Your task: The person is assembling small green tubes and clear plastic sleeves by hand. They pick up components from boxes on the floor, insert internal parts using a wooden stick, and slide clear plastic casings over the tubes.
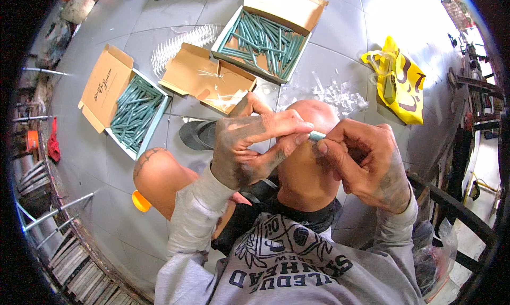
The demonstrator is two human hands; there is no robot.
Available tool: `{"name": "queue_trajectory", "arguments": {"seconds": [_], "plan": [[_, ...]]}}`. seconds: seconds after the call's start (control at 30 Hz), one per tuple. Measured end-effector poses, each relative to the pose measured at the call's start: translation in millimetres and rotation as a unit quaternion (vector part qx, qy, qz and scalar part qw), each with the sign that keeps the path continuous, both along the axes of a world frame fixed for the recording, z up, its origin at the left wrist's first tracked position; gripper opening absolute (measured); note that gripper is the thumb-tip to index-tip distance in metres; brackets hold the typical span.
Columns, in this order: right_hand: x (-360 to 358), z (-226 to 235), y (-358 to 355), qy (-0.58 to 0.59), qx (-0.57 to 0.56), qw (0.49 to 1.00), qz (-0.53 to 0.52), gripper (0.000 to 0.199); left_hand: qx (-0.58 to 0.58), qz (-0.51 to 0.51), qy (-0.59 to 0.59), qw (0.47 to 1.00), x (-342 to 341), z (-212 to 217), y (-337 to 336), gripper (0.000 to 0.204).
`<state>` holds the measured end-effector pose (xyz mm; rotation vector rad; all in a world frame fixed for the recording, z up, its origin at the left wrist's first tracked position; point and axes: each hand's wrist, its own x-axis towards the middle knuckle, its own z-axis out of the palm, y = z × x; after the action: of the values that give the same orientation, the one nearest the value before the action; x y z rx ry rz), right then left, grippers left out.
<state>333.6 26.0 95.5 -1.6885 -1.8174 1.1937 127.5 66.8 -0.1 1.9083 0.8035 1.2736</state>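
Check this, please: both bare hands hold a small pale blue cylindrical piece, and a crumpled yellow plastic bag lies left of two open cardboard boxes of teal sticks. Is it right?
Not quite: the head view shows the crumpled yellow plastic bag to the right of the two open cardboard boxes of teal sticks. The rest holds.

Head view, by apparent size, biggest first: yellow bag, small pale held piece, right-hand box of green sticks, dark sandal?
1. Right-hand box of green sticks
2. Yellow bag
3. Dark sandal, partly hidden
4. Small pale held piece, smallest despite being nearer the camera
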Motion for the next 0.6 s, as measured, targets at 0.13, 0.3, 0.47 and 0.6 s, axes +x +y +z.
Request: {"name": "queue_trajectory", "arguments": {"seconds": [0.13,0.3,0.47,0.6], "plan": [[0,2,2,0.015,-0.047,0.998,-0.03,0.017,0.012,0.003,0.007,1.0,-1,-3,1,0.023],[0,8,4,0.041,-0.083,0.995,-0.041,0.017,0.008,0.018,0.012,1.0,0,-2,0,0.024],[2,8,4,0.052,-0.083,0.994,-0.038,0.014,0.004,0.008,0.019,1.0,-3,2,4,0.023],[1,1,4,0.019,-0.023,1.0,0.004,0.014,-0.035,-0.001,0.063,0.997,-6,20,8,0.014]]}}
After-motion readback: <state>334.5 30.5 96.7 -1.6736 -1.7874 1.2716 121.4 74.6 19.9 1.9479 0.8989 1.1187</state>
